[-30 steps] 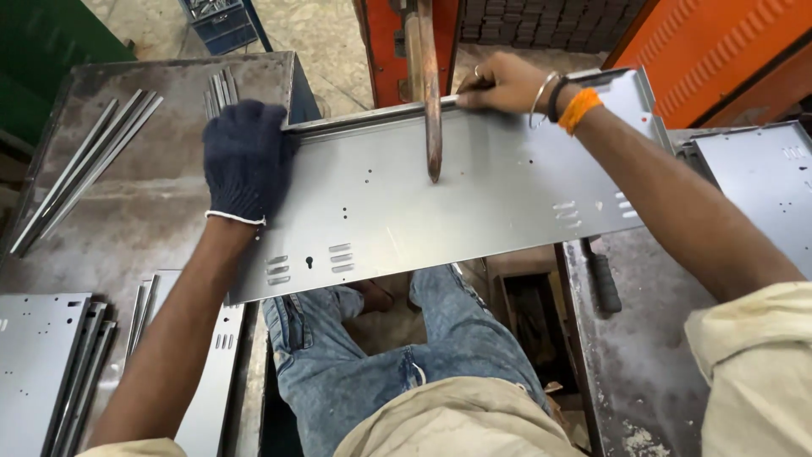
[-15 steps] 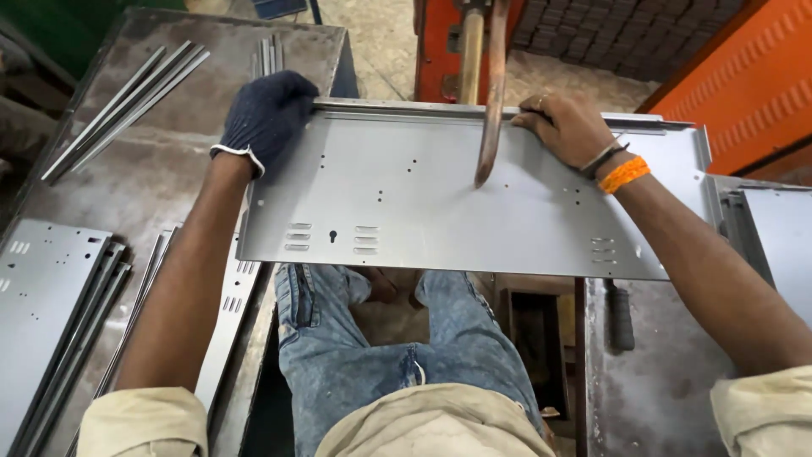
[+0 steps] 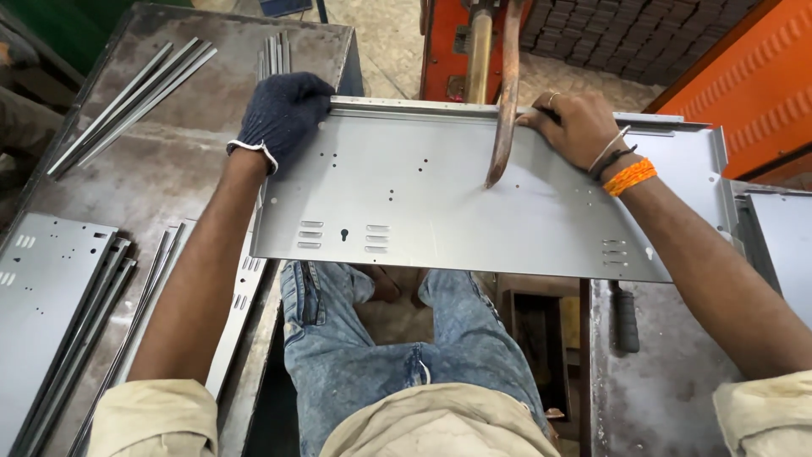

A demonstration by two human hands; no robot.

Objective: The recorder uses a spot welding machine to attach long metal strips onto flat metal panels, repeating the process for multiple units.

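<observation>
Gripping one metal panel (image 3: 474,203): gloved left hand (image 3: 283,114), bare right hand (image 3: 575,127), both clasped on edges.

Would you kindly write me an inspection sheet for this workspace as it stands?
Surface: worn steel bench, scuffed.
Job's things: grey punched panel lying flat across the lap gap; curved welder arm tip resting on it.
Clutter: loose strips far left; stacked panels near left; more panels right.
Hands: gloved left hand on the panel's far left corner; bare right hand on its far edge beside the arm.
Cables: nothing seen.
Surroundings: orange machine, paved floor.
</observation>
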